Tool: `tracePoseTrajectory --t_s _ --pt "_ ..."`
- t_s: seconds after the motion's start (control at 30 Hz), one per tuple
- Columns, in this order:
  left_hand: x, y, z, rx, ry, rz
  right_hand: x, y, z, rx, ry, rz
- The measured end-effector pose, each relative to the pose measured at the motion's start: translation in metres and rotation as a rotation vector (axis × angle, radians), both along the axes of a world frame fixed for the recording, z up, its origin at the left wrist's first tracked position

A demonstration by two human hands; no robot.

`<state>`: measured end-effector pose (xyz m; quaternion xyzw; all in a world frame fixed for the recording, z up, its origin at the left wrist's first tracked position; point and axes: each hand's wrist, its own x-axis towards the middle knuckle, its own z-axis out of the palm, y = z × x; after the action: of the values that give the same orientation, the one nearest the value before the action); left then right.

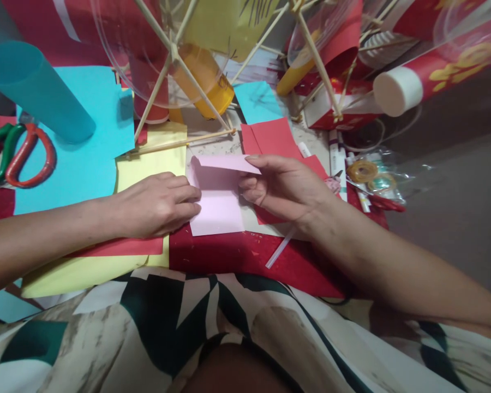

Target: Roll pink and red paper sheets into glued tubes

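Note:
A pale pink sheet of paper [216, 215] lies in front of me, its far part bent up and over as a raised flap. My right hand [284, 188] pinches the flap's right corner between thumb and fingers. At the sheet's left edge, the curled fingers of my left hand [163, 202] hold the paper; their tips are partly hidden. Red paper pieces [268, 136] lie beyond and under my right hand. Yellow paper [151, 155] is beside my left hand. A clear thin strip [280, 248] rests near my right wrist.
Scissors with green and red handles [30, 155] lie on blue paper [100, 109] at left, by a rolled blue tube [45, 93]. A stick frame [174, 52] stands close behind the work. At right are a red-and-white tube [396, 90] and bagged tape rolls [364, 172].

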<state>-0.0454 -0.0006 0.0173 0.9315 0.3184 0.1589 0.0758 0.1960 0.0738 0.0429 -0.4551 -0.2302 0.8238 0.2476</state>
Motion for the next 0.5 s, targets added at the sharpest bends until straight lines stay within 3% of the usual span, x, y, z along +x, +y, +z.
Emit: tracePoseTrajectory --t_s 0.1,0.5 --pt "-0.001 -0.001 0.001 0.006 0.072 -0.104 0.001 0.003 -0.001 0.008 0.024 -0.038" --pt "0.000 0.012 -0.005 -0.011 -0.012 -0.147 0.003 0.005 0.000 0.030 0.011 -0.073"
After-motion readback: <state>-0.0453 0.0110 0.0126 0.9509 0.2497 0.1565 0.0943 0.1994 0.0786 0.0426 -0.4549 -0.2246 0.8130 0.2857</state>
